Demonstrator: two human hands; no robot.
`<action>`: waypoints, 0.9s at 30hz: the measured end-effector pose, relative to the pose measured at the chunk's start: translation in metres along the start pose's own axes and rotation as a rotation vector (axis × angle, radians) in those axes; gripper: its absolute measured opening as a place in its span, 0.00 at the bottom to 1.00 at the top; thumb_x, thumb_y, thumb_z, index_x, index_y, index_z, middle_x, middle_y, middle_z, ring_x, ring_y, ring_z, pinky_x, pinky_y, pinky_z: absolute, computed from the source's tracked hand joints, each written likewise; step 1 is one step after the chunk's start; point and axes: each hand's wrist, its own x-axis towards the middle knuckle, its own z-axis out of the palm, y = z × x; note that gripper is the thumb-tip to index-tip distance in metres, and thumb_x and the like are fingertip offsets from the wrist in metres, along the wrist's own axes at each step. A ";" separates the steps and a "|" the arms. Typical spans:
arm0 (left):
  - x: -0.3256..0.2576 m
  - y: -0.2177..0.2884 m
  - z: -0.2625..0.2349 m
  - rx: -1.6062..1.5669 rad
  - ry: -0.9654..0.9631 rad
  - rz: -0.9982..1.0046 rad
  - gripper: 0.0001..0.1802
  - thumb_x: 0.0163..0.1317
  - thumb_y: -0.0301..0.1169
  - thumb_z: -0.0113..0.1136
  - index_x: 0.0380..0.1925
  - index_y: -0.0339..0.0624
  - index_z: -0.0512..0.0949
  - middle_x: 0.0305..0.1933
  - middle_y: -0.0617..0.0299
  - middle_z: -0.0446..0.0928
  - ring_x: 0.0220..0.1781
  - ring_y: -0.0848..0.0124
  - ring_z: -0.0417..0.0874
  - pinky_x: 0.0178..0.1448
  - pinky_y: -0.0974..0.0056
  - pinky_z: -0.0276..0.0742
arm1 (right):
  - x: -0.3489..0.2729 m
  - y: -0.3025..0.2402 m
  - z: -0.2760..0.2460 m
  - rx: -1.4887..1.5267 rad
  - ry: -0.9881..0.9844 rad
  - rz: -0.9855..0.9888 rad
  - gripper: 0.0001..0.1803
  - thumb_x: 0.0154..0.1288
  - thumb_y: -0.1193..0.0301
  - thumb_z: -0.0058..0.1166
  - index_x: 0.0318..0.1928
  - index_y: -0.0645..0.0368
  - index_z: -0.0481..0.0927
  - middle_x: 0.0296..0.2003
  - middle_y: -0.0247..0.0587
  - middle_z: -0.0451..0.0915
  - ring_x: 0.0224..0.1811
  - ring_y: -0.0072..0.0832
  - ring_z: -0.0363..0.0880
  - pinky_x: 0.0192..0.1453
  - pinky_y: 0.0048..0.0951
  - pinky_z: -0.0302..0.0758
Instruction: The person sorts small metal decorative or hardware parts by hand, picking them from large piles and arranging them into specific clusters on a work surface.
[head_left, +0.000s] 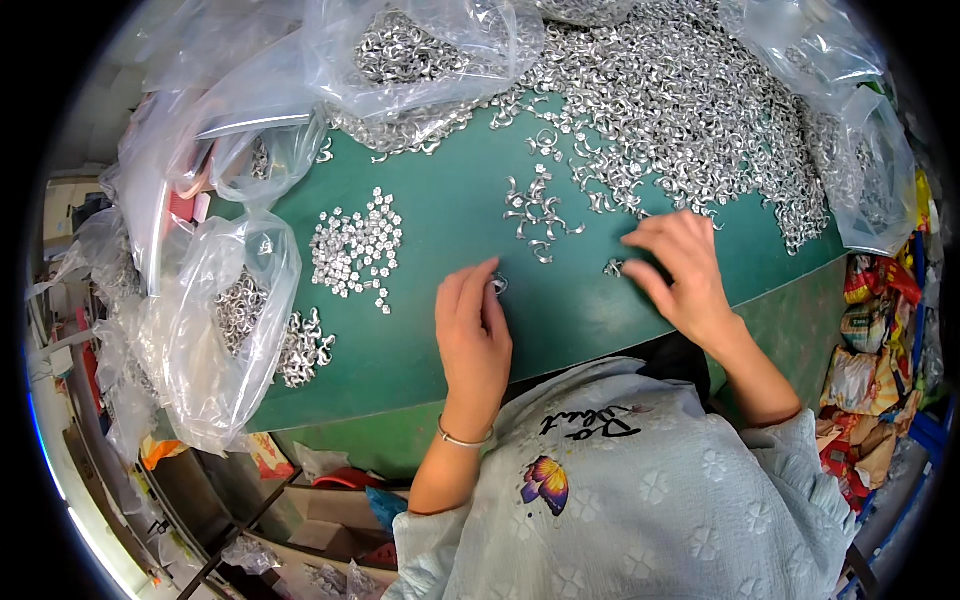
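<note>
Low over the green tabletop, my left hand (472, 325) has its fingers close together, with a small silver metal piece (501, 285) at the thumb and index finger. My right hand (688, 275) is open, thumb apart from the fingers. Just left of its thumb lies another small silver piece (613, 267). Beyond the hands, a loose cluster of curved silver pieces (540, 210) lies in the middle. Left of my left hand spreads a flat group of small flower-shaped silver pieces (358, 245).
A large heap of curved silver pieces (690, 100) covers the far right of the green table (440, 385). Clear plastic bags (230, 320) with silver pieces stand along the left and far edges. A small pile (305, 350) lies near left. Colourful packages (865, 350) sit beyond the right edge.
</note>
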 end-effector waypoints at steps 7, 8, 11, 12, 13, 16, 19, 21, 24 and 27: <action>-0.006 0.001 -0.006 -0.077 -0.033 -0.079 0.14 0.62 0.14 0.52 0.45 0.35 0.78 0.38 0.56 0.78 0.37 0.69 0.80 0.42 0.68 0.75 | -0.001 -0.006 0.016 0.136 -0.043 -0.015 0.10 0.55 0.76 0.63 0.39 0.59 0.80 0.35 0.37 0.78 0.38 0.34 0.73 0.45 0.34 0.65; -0.006 0.000 -0.008 -0.074 -0.047 -0.074 0.14 0.62 0.14 0.52 0.45 0.35 0.78 0.38 0.56 0.78 0.37 0.69 0.80 0.42 0.68 0.75 | 0.001 -0.009 0.021 0.184 -0.053 -0.002 0.09 0.55 0.77 0.62 0.38 0.59 0.80 0.34 0.37 0.78 0.38 0.35 0.74 0.45 0.34 0.66; -0.005 0.004 -0.012 -0.132 -0.039 -0.098 0.15 0.62 0.13 0.52 0.47 0.35 0.78 0.39 0.55 0.78 0.38 0.70 0.80 0.41 0.69 0.75 | 0.007 -0.018 0.033 0.314 -0.054 0.036 0.08 0.56 0.77 0.62 0.38 0.61 0.80 0.33 0.39 0.79 0.38 0.37 0.76 0.44 0.34 0.69; -0.007 0.002 -0.014 -0.111 -0.031 -0.103 0.16 0.61 0.13 0.53 0.48 0.36 0.78 0.41 0.55 0.78 0.40 0.68 0.80 0.43 0.68 0.75 | 0.009 -0.019 0.034 0.349 -0.033 0.050 0.08 0.56 0.77 0.62 0.38 0.61 0.80 0.33 0.40 0.79 0.39 0.38 0.76 0.44 0.35 0.70; -0.010 -0.002 -0.015 -0.090 -0.024 -0.108 0.17 0.60 0.13 0.53 0.49 0.36 0.77 0.43 0.55 0.77 0.42 0.67 0.79 0.44 0.67 0.75 | 0.010 -0.020 0.035 0.384 -0.012 0.064 0.09 0.56 0.77 0.62 0.38 0.62 0.80 0.32 0.41 0.79 0.39 0.39 0.77 0.45 0.35 0.71; -0.012 -0.001 -0.018 0.004 -0.046 -0.028 0.22 0.57 0.15 0.58 0.53 0.38 0.75 0.49 0.53 0.75 0.49 0.61 0.77 0.50 0.63 0.74 | 0.007 -0.020 0.024 0.328 -0.073 0.186 0.14 0.55 0.77 0.63 0.44 0.62 0.78 0.37 0.45 0.77 0.41 0.43 0.76 0.45 0.38 0.74; -0.006 0.011 -0.016 0.045 -0.176 0.017 0.27 0.53 0.18 0.64 0.55 0.38 0.74 0.53 0.52 0.72 0.53 0.55 0.74 0.54 0.59 0.72 | 0.001 -0.027 0.021 0.275 -0.176 0.173 0.16 0.55 0.77 0.62 0.46 0.63 0.77 0.41 0.46 0.74 0.41 0.45 0.76 0.44 0.40 0.74; -0.006 0.014 -0.012 0.020 -0.253 0.030 0.29 0.51 0.20 0.67 0.56 0.38 0.74 0.54 0.51 0.71 0.53 0.54 0.73 0.55 0.57 0.71 | -0.002 -0.035 0.026 0.269 -0.207 0.135 0.16 0.56 0.78 0.62 0.46 0.64 0.77 0.41 0.46 0.74 0.41 0.46 0.77 0.43 0.40 0.75; -0.011 0.013 -0.009 -0.067 -0.254 0.012 0.29 0.50 0.20 0.68 0.56 0.37 0.74 0.52 0.51 0.72 0.52 0.55 0.74 0.54 0.57 0.73 | -0.003 -0.044 0.037 0.357 -0.193 0.135 0.14 0.56 0.79 0.61 0.44 0.64 0.77 0.41 0.47 0.74 0.40 0.46 0.78 0.41 0.39 0.75; -0.015 0.009 -0.015 -0.081 -0.157 -0.052 0.29 0.50 0.19 0.68 0.56 0.38 0.74 0.50 0.51 0.73 0.53 0.55 0.74 0.53 0.58 0.73 | -0.002 -0.038 0.033 0.397 -0.169 0.191 0.14 0.56 0.78 0.62 0.43 0.64 0.77 0.41 0.47 0.75 0.40 0.45 0.78 0.41 0.38 0.75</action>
